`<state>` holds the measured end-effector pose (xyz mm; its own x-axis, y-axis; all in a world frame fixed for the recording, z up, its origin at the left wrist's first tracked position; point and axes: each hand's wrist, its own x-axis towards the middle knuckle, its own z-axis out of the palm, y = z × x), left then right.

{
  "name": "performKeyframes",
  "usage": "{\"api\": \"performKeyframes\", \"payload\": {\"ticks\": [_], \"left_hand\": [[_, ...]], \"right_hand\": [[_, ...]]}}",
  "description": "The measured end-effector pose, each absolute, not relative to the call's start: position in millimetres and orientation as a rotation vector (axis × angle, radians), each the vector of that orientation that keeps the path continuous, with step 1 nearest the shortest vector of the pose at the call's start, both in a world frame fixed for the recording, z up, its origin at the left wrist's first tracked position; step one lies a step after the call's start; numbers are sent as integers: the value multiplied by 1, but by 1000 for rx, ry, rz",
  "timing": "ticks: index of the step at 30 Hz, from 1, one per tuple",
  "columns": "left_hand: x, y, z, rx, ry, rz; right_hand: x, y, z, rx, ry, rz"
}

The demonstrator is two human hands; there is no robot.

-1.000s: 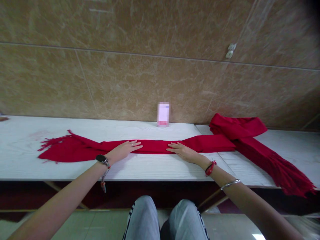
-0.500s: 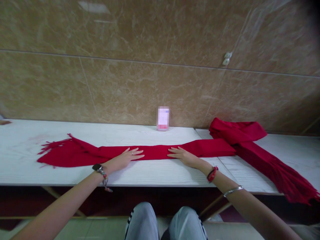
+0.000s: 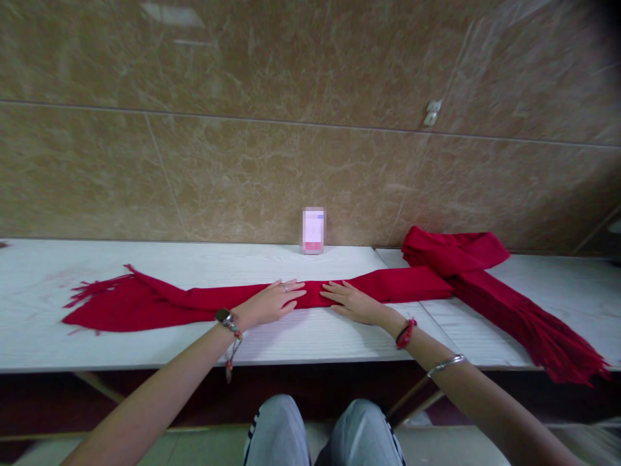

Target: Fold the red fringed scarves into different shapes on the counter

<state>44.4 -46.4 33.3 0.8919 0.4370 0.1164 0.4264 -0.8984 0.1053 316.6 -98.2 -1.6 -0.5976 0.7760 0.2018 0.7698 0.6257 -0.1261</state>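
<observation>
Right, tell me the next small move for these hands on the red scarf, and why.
I'd probably slide the left hand toward the scarf's left fringe, smoothing the cloth. Both hands lie flat on its narrow, fairly even middle, the right hand close by, while the left end fans out wider and looks creased where it narrows.
</observation>
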Motion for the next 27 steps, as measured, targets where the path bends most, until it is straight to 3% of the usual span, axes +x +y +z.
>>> {"api": "performKeyframes", "payload": {"ticks": [10,18,27], "left_hand": [[76,-40,1,2990,787,140],[133,-41,20,3065,689,407],[165,-25,-12,3056,453,229]], "right_hand": [[365,-111,-7,-1553,-2530,-437],[415,-105,28,-1686,-2284,-442],[421,-120,-3,-1783,-2443,-422]]}}
